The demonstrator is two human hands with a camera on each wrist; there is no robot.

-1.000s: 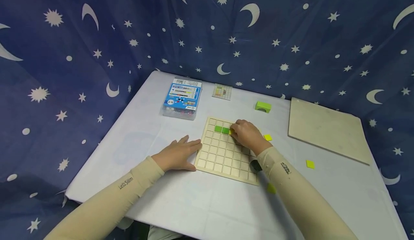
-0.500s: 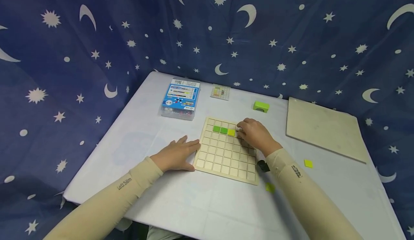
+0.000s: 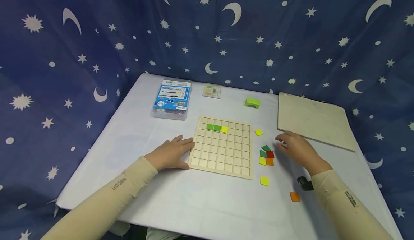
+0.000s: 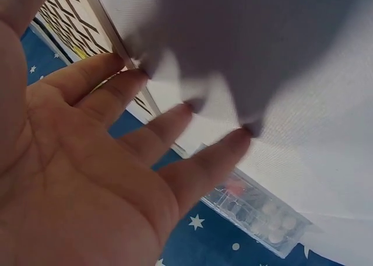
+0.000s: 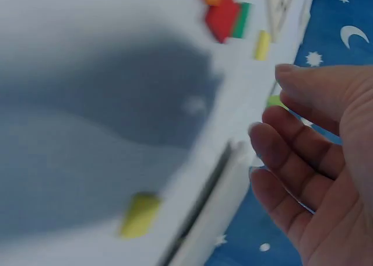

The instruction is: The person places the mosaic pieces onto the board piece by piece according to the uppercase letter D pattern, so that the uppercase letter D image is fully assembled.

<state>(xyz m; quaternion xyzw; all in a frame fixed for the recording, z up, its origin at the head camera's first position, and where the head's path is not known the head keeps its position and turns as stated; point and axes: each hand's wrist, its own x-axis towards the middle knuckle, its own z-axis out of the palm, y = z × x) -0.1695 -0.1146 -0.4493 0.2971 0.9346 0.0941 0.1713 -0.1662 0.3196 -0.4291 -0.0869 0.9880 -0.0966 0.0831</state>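
A wooden grid board (image 3: 220, 157) lies flat on the table. Near its top left, two green tiles (image 3: 214, 127) and a yellow tile (image 3: 224, 129) form a short row. My left hand (image 3: 169, 153) lies at the board's left edge, fingers spread and fingertips right at the rim. To the right of the loose tiles, my right hand (image 3: 299, 150) hovers over the table, fingers loosely bent and holding nothing. Beyond the right hand's fingers, a single yellow tile (image 5: 140, 214) lies on the cloth in the right wrist view; in the head view it is hidden.
Beside the board is a cluster of loose tiles, including a red one (image 3: 270, 154). An orange tile (image 3: 295, 197) lies nearer me. Farther back are a clear box with a blue label (image 3: 172, 96), a small pattern card (image 3: 212, 90), a green arch block (image 3: 252, 103) and a large pale board (image 3: 313, 119).
My right hand has let go of the yellow tile on the grid board and moved right, past the loose tiles. The left hand stays at the board's edge. The head view has shifted slightly.
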